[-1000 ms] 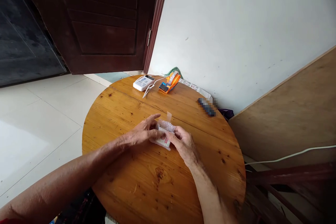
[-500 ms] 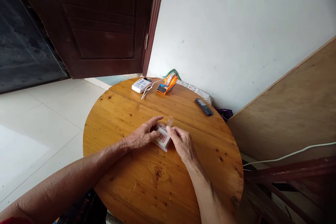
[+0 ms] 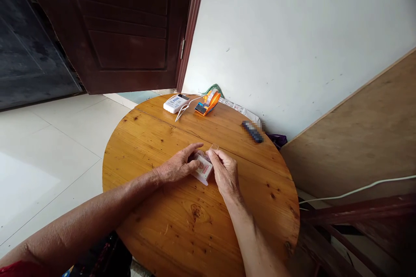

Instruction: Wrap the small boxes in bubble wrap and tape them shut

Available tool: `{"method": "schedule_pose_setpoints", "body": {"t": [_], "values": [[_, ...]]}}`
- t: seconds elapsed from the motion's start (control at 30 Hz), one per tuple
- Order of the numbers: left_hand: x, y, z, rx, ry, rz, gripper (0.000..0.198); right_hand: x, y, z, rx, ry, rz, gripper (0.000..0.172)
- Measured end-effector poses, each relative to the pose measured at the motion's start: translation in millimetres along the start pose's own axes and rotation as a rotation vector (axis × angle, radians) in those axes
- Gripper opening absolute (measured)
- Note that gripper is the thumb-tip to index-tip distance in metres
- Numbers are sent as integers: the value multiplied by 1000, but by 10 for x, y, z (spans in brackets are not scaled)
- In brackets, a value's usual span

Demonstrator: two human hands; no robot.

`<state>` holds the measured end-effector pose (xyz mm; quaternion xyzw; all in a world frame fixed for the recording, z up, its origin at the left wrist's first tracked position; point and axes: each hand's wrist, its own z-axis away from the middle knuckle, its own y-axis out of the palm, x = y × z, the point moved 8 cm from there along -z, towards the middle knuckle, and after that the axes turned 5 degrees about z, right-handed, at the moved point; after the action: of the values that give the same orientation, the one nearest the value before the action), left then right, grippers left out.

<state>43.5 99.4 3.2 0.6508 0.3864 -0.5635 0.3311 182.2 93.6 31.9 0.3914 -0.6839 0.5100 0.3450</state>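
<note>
A small flat packet [image 3: 203, 168] in clear plastic, whitish with red print, lies on the round wooden table between my hands. My left hand [image 3: 177, 165] grips it from the left, thumb on its top face and index finger stretched out past its far edge. At the packet's far right corner, my right hand [image 3: 225, 169] pinches a short strip of clear tape [image 3: 214, 147] between thumb and index finger. The strip's free end sticks out beyond the fingertips. The right fingers hide where the strip meets the packet.
An orange tape dispenser [image 3: 208, 103] stands at the table's far edge, beside a white box-shaped device [image 3: 176, 103] with a white cable [image 3: 182, 111]. A dark blurred-out object [image 3: 252, 132] lies at the far right. The wooden tabletop [image 3: 195, 233] meets a white wall behind.
The clear strip stood upright above the packet; now it is tilted lower and to the right. My right hand has shifted slightly up and right. The left hand stays on the packet.
</note>
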Motion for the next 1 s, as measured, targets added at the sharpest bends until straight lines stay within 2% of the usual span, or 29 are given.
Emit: {"method": "schedule_pose_setpoints", "body": {"t": [0.13,0.3,0.43,0.53,0.67,0.8,1.0], "values": [[-10,-3,-7,-13,-10,9,60,129,-51,79,-2,-76,71,28],[-90,-15,-9,-47,-19,-142,56,410,-48,228,-18,-395,357,21],[-139,-48,-2,-98,-26,-255,50,495,-5,284,-73,-584,558,20],[-131,-70,28,-88,-52,-223,57,500,1,285,-100,-629,586,18],[-153,-54,88,18,-57,-117,75,526,-21,301,-125,-654,588,16],[-201,-42,114,80,-46,-124,63,547,-46,318,-134,-653,569,14],[-223,-30,84,94,-30,-46,56,577,-32,340,-113,-672,549,11]]}}
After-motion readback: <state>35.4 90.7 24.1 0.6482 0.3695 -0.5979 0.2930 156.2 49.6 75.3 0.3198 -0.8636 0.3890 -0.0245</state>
